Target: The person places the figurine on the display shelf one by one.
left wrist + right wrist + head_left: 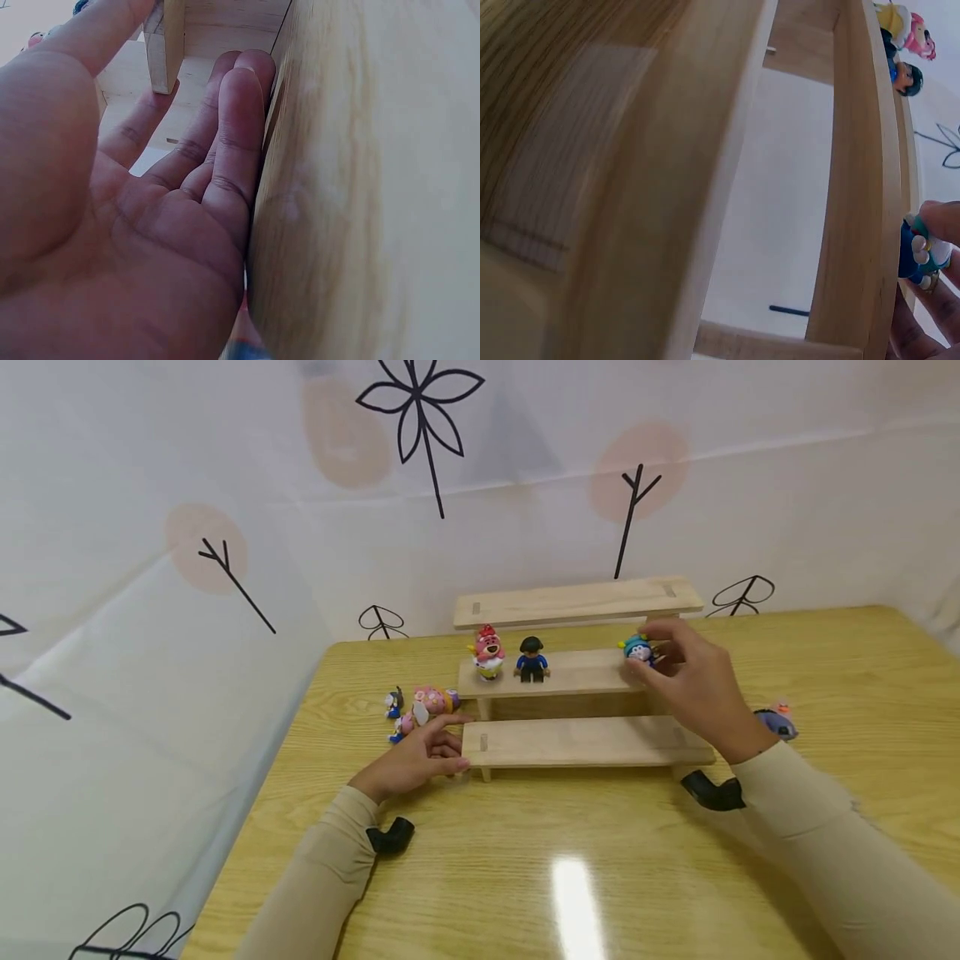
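Observation:
My right hand (693, 681) pinches a small toy figurine (638, 649) with a teal hat between thumb and fingers. This figurine is at the right end of the middle tier of a wooden step shelf (577, 743); the right wrist view shows its blue and teal body (922, 247) at the tier's edge. My left hand (420, 756) grips the left end of the lowest tier, thumb at the front edge and index finger at the back. In the left wrist view that board end (161, 56) lies between them. A pink bear figurine (488, 653) and a blue-shirted figurine (532, 660) stand on the middle tier.
Several figurines, one of them pink (435, 699), lie on the wooden table (480, 852) left of the shelf. A grey figurine (777, 720) lies to the right, beside my right wrist. The top tier (577, 603) stands close to the patterned cloth (525, 527) behind.

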Motion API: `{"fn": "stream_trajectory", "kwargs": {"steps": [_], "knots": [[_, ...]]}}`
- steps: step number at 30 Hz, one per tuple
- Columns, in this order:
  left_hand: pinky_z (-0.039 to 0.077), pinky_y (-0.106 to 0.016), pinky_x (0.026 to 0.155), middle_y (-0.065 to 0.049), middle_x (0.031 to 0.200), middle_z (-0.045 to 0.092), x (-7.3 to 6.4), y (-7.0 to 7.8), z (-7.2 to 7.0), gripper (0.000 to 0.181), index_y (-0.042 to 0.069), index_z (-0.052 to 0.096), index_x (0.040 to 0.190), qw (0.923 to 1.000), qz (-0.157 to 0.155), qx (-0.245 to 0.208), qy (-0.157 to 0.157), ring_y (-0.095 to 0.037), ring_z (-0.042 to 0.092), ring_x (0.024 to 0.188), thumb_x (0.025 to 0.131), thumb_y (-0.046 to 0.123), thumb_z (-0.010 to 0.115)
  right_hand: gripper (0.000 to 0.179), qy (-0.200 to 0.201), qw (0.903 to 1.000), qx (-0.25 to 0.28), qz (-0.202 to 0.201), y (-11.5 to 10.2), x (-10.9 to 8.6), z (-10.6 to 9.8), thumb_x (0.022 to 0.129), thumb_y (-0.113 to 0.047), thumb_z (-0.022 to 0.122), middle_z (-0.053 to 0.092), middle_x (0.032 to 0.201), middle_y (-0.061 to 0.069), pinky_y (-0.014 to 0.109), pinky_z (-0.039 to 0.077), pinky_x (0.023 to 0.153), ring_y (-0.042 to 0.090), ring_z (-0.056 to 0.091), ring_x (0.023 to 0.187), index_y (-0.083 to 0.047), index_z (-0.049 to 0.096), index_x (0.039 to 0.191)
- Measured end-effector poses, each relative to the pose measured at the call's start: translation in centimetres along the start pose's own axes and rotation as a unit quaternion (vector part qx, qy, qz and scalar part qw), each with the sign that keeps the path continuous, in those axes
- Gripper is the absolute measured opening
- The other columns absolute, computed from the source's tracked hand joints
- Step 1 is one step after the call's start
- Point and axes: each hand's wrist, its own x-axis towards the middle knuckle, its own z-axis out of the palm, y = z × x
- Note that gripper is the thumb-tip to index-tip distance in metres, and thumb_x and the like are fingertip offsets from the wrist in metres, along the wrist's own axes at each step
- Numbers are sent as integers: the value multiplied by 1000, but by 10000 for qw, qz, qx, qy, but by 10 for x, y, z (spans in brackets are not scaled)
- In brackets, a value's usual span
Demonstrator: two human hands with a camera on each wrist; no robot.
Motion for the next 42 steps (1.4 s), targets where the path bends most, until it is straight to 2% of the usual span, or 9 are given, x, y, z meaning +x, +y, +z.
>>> {"fn": "stream_trajectory", "kwargs": {"steps": [2,5,8,13,20,26,36,42], "knots": [[57,-35,88,-16,122,61,0,1,1,67,22,36,153,10000,0,1,-3,-21,64,107,96,21,70,43,-19,10000,-18,28,-3,1,3,87,-3,77,69,112,20,0,43,69,-10,56,81,-1,58,126],[57,-35,88,-15,122,61,0,1,1,66,24,36,152,10000,-20,7,-1,-21,64,107,96,20,70,43,-51,10000,25,42,-7,2,6,88,-4,76,68,113,21,-1,42,71,8,65,84,-1,58,126],[57,-35,88,-15,122,60,1,1,1,66,24,36,152,10000,-9,25,-30,-21,64,107,96,21,70,42,-72,9999,92,-5,-10,3,8,88,-4,76,67,114,23,-1,43,71,22,66,85,0,58,125],[56,-34,87,-15,121,59,3,1,1,68,21,36,153,10000,20,75,3,-21,63,107,95,21,71,39,-113,9997,218,6,-15,9,16,89,-6,75,67,114,19,0,44,74,16,66,88,1,58,123],[57,-34,87,-15,122,60,3,1,1,67,22,36,153,10000,25,43,-13,-20,63,106,95,20,71,37,-375,9983,447,12,-20,18,29,90,-7,74,65,112,20,-1,43,74,33,69,93,3,56,121],[56,-34,87,-15,122,61,3,1,0,69,20,36,154,10000,29,20,20,-21,63,108,95,20,71,36,-424,9976,538,67,-23,20,37,90,-10,75,67,109,19,0,43,73,31,71,92,1,57,120],[56,-35,88,-14,121,60,3,0,0,67,25,37,152,10000,1,78,12,-21,62,109,95,22,72,35,-446,9979,459,103,-28,20,46,91,-12,75,70,106,19,5,45,72,29,71,88,-2,56,119],[54,-33,88,-13,120,62,1,0,0,67,25,38,152,9996,4,260,62,-20,63,109,95,22,71,35,-412,9985,355,47,-27,20,52,90,-12,76,71,101,17,7,45,69,24,69,83,-3,57,117]]}}
